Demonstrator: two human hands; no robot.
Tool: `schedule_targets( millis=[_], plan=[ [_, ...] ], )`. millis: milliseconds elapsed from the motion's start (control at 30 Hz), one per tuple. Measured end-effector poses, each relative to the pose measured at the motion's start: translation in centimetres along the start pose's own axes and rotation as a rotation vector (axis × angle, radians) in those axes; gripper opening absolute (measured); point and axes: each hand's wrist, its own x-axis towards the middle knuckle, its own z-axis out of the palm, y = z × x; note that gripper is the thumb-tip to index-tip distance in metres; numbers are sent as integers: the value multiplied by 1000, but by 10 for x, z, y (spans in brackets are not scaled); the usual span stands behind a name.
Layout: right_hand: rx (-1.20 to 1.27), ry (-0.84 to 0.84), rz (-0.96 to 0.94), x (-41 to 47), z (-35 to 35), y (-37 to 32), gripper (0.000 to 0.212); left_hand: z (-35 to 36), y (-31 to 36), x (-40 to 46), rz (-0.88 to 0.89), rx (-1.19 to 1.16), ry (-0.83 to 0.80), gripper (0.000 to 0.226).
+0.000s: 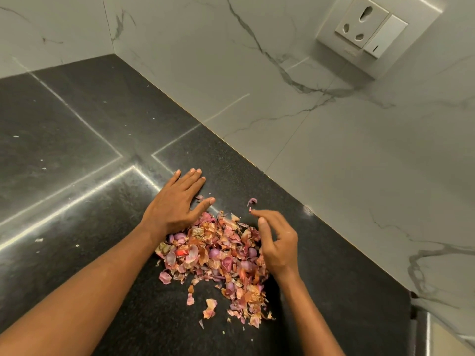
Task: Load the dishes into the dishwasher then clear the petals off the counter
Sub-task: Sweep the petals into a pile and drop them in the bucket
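Counter (77, 176): black stone, meets marble wall (334, 150) with socket (362, 27).
Petals (218, 255): pink-orange heap on counter between both hands; one stray (252, 200) beyond.
Left hand (177, 201): flat, fingers straight, holding nothing, at heap's far-left edge.
Right hand (277, 240): loosely curled, empty, forefinger extended toward stray.

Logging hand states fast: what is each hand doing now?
Left hand: open, flat on the counter beside the petals.
Right hand: open, fingers loosely curled, holding nothing.
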Motion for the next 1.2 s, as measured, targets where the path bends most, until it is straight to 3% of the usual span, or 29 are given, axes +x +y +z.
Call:
schedule_targets(
  millis=[67, 167, 233, 333, 467, 567, 733, 800, 900, 967, 1033, 1100, 1200],
  plan=[
    [-42, 51, 86, 19, -3, 7, 30, 1, 0, 0, 2, 2, 8, 83],
    [-132, -231, 318, 47, -3, 25, 61, 2, 0, 0, 8, 4, 11, 83],
    [-291, -409, 240, 51, 6, 34, 74, 2, -1, 0, 6, 12, 12, 84],
    [-340, -557, 43, 31, 21, 16, 65, 2, 0, 0, 6, 25, 5, 83],
    [-53, -652, 12, -5, 22, -15, 47, 1, 0, -2, 9, 32, 10, 83],
    [96, -606, 77, -9, 16, -28, 42, 1, 0, -3, 12, 20, 12, 82],
    [181, -357, 196, 16, 8, -23, 39, 2, 0, -2, 6, 10, 7, 81],
    [93, -439, 249, 22, 14, -18, 44, 2, -1, -1, 6, 0, 9, 79],
    [-127, -568, 127, 13, 31, -13, 56, 1, 0, -2, 6, -18, 16, 77],
    [-61, -610, 123, 1, 33, -19, 54, 1, -1, -1, 6, -25, 12, 77],
    [105, -629, 240, -10, 22, -28, 51, 1, -3, -3, 14, -34, -13, 77],
    [224, -531, 324, -23, 10, -30, 50, 0, -1, -7, 53, -60, -34, 74],
    [156, -307, 360, -50, -5, -25, 52, -3, 5, -21, 62, -183, -46, 69]
  ],
)
